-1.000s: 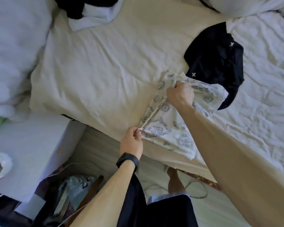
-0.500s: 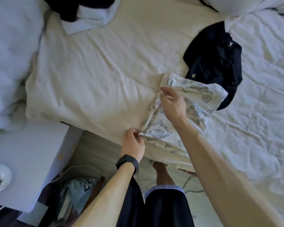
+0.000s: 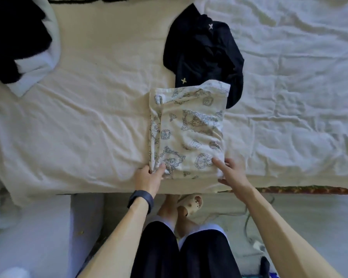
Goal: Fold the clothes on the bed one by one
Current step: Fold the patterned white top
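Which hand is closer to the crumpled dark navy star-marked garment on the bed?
Right. The right hand holds the printed cream cloth at its near right corner, below the dark navy garment; the left hand pinches the left corner, farther off.

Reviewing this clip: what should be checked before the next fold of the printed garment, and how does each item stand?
1. Printed garment lies flat in a rectangle: ok.
2. Left hand at its near left corner: ok.
3. Right hand at its near right corner: ok.
4. Corners firmly pinched: cannot tell.
5. Far edge apart from the dark garment: not ok, it overlaps it.
6. Whole garment on the bed: ok.
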Available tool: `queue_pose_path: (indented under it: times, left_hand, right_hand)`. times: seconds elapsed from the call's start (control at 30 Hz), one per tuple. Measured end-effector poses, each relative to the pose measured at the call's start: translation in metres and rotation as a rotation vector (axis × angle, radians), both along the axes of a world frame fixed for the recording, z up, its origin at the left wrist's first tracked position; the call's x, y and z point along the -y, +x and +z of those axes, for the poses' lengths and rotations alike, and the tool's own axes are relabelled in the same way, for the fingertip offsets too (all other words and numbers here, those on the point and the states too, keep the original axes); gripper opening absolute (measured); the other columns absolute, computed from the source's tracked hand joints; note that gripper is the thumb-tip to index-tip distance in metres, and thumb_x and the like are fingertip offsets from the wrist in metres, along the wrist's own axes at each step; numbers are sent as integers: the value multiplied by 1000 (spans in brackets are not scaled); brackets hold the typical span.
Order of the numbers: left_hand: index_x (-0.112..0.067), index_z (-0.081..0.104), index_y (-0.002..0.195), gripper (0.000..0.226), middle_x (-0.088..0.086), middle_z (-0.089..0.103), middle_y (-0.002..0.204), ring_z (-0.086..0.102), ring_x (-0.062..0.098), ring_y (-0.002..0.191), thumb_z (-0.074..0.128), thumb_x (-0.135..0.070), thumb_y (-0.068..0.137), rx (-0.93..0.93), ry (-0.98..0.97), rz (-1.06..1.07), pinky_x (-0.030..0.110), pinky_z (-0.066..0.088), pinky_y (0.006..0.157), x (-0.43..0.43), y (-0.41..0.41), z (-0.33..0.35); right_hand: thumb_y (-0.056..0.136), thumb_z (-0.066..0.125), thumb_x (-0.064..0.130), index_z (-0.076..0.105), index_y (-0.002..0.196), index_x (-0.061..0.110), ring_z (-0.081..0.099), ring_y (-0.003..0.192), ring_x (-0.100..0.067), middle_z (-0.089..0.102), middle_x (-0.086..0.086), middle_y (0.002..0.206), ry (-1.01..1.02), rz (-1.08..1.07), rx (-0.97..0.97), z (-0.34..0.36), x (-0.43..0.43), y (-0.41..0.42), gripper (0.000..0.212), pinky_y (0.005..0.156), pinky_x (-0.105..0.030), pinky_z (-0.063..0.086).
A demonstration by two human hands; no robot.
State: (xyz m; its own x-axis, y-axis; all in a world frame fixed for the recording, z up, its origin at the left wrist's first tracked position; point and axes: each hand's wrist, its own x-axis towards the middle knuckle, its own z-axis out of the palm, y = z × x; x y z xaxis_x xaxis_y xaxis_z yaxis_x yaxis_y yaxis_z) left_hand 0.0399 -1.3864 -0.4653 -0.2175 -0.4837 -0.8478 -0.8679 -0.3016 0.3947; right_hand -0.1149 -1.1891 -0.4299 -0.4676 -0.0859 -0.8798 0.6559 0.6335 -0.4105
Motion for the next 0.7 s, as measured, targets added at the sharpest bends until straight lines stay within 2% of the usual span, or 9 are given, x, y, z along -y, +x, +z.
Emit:
queue_pose_path:
  times: [0.1, 0.17, 0.27, 0.37, 0.47, 0.53, 0.57, 0.63, 0.7]
  left_hand:
    - [-22, 65, 96, 22, 0, 71, 97, 68, 21, 90, 71, -43, 90, -42, 100, 73, 31, 49, 69, 8, 4, -6]
    - [-21, 65, 101, 17, 1, 73, 102, 69, 22, 93, 72, -33, 91, -100, 183, 181, 32, 53, 71, 8, 8, -3]
    - [-16, 65, 105, 16, 3, 73, 107, 69, 20, 99, 72, -21, 92, -186, 201, 211, 33, 54, 73, 1, 20, 6]
    - [-16, 64, 107, 19, 2, 73, 107, 70, 17, 100, 73, -16, 91, -158, 137, 112, 30, 56, 83, -13, 38, 11]
    - [-14, 57, 113, 28, -1, 69, 108, 67, 25, 109, 73, -23, 92, 12, 78, -144, 35, 51, 90, -32, 50, 13]
    - [-13, 45, 134, 54, 6, 59, 128, 57, 31, 122, 72, -29, 91, 131, -36, -315, 37, 46, 97, -39, 39, 18]
    - [-15, 38, 143, 66, 10, 50, 139, 50, 33, 129, 72, -33, 90, 151, -168, -400, 39, 41, 103, -39, 24, 24]
    - [-18, 34, 148, 75, 12, 38, 147, 37, 33, 136, 71, -39, 87, 40, -500, -609, 41, 32, 110, -40, -21, 39]
    - [-21, 36, 149, 77, 8, 35, 149, 33, 27, 138, 70, -46, 85, -190, -698, -828, 40, 29, 113, -45, -81, 47]
  right_hand:
    - [91, 72, 46, 68, 116, 18, 70, 107, -18, 73, 2, 111, -74, -49, 20, -12, -15, 9, 38, 83, -33, 57]
    - [90, 75, 38, 70, 112, 10, 72, 100, -21, 75, -5, 102, -109, -70, -76, -13, -23, 17, 36, 77, -28, 58]
    - [92, 76, 26, 71, 108, 10, 71, 90, -16, 75, -12, 99, -156, -193, -208, -5, -33, 31, 23, 76, -31, 59]
    - [90, 78, 26, 73, 105, 21, 71, 87, -11, 77, 3, 94, -110, -255, -238, -5, -50, 57, 17, 82, -37, 58]
    - [89, 78, 33, 71, 103, 25, 71, 90, -14, 76, 5, 94, -27, -251, -179, -16, -71, 85, 17, 89, -49, 58]
    - [88, 78, 35, 70, 104, 26, 71, 93, -14, 76, 6, 97, -12, -268, -167, -21, -82, 94, 20, 92, -49, 57]
    - [88, 79, 36, 70, 105, 27, 71, 93, -13, 76, 7, 98, -15, -274, -172, -23, -85, 96, 22, 92, -48, 57]
    - [86, 80, 39, 69, 106, 32, 72, 93, -13, 76, 9, 98, -40, -291, -179, -25, -88, 97, 24, 89, -46, 58]
    - [85, 80, 40, 67, 102, 37, 71, 93, -12, 75, 10, 98, -57, -306, -175, -29, -89, 99, 21, 88, -43, 58]
